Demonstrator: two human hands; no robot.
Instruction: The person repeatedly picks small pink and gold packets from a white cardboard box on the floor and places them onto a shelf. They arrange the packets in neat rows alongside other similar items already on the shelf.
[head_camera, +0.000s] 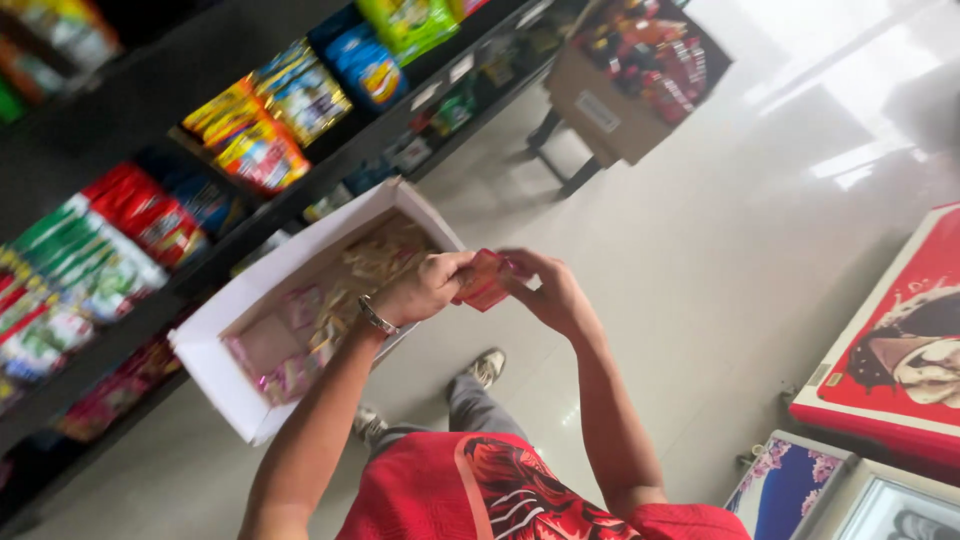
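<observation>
Pale glossy tiled floor (720, 230), reflecting light. Dark shelving (120, 110) stocked with coloured snack bags. Red chest freezer (900, 340) at right. Brown carton (620, 90) on a stand. White open box (215, 365) of small packets, below the shelving. Left hand (425, 290) and right hand (545, 290) closed together on a red packet (482, 280) just beside the box. Wristwatch (377, 317) on left wrist.

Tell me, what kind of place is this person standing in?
Most likely a small grocery or snack shop. Dark shelves are lined with bright, colourful snack packets, a white cardboard box of small wrapped sweets rests by the shelves, and a red chest freezer with an ice-cream picture stands on the glossy tiled floor.
</observation>
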